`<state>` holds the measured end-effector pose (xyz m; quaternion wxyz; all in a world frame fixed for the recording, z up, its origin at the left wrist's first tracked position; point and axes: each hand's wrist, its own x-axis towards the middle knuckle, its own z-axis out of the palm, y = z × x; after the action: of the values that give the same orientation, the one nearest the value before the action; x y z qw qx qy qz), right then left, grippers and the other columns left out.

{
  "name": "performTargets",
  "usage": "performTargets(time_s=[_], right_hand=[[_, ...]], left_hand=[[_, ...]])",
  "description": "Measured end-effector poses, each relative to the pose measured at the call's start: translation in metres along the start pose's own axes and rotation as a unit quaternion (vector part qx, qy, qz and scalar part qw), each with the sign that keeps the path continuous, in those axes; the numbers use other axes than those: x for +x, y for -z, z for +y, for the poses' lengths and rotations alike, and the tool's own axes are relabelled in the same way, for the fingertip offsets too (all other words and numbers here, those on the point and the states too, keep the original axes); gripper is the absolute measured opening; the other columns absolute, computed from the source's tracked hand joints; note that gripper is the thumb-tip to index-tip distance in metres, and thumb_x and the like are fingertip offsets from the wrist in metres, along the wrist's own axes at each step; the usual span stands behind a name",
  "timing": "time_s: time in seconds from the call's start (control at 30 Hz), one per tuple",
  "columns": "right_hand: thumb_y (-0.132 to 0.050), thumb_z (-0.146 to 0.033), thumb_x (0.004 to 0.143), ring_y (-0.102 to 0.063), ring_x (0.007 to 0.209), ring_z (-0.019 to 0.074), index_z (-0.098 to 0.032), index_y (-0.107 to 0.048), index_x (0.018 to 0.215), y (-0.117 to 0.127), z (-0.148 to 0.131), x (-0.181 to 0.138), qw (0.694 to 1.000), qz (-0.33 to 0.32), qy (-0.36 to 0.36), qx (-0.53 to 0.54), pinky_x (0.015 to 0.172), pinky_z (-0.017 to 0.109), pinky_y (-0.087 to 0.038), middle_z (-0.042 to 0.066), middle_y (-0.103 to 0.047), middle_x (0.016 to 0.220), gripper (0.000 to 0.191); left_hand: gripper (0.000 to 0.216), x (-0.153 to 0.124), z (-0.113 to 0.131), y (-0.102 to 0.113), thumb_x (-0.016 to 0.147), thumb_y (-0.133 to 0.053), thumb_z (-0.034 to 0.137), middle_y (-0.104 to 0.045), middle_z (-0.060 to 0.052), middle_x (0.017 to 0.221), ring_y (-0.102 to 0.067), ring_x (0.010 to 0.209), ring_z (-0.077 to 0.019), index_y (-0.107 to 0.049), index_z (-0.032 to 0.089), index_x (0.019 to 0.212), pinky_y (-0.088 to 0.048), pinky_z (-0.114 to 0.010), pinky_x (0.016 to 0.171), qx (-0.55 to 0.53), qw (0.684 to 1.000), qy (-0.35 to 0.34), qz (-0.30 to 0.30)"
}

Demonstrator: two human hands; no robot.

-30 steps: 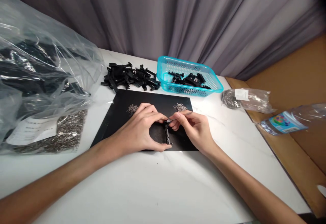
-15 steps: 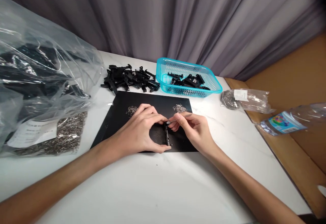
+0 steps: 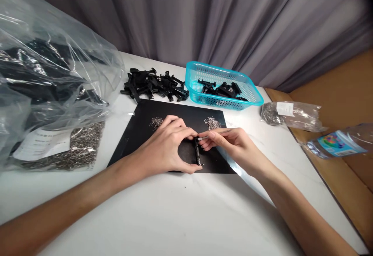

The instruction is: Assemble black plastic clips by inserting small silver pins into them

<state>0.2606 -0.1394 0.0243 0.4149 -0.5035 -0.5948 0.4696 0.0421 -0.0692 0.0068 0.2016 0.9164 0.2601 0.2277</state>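
Note:
My left hand (image 3: 171, 147) spans a narrow black plastic part (image 3: 197, 152), with the thumb at its near end and the fingertips at its far end. The part stands lengthwise away from me over a black mat (image 3: 145, 112). From the right, my right hand (image 3: 230, 141) pinches a thin metal tool (image 3: 218, 132), possibly tweezers. Its tip meets the far end of the part beside my left fingertips; the exact contact is too small to make out. Small metal pieces form a left pile (image 3: 156, 123) and a right pile (image 3: 212, 123) on the mat.
Behind the mat lie a heap of black plastic parts (image 3: 154, 85) and a blue basket (image 3: 192, 96) holding similar parts. A large clear bag (image 3: 58, 54) and a bag of metal pieces (image 3: 78, 147) occupy the left. Rightward are a smaller bag (image 3: 291, 114) and a plastic bottle (image 3: 335, 143).
The whole scene has shifted slightly rightward in view. My right hand has rolled a little and its fingers extend more along the metal tool. My left hand keeps its hold on the part.

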Motion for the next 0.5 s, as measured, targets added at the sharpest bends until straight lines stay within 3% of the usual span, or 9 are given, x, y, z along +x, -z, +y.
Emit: performTargets(time_s=[0.5], right_hand=[[-0.061, -0.045, 0.102, -0.074, 0.082, 0.0186, -0.019, -0.082, 0.106, -0.0073, 0.0060, -0.0002, 0.999, 0.014, 0.034, -0.028, 0.080, 0.034, -0.064, 0.007, -0.079, 0.093, 0.034]], left_hand=[[0.061, -0.0014, -0.0065, -0.0028, 0.062, -0.090, 0.049, -0.063, -0.007, 0.101, -0.049, 0.111, -0.0302, -0.071, 0.021, 0.113, -0.051, -0.044, 0.097, -0.055, 0.998, 0.021, -0.005]])
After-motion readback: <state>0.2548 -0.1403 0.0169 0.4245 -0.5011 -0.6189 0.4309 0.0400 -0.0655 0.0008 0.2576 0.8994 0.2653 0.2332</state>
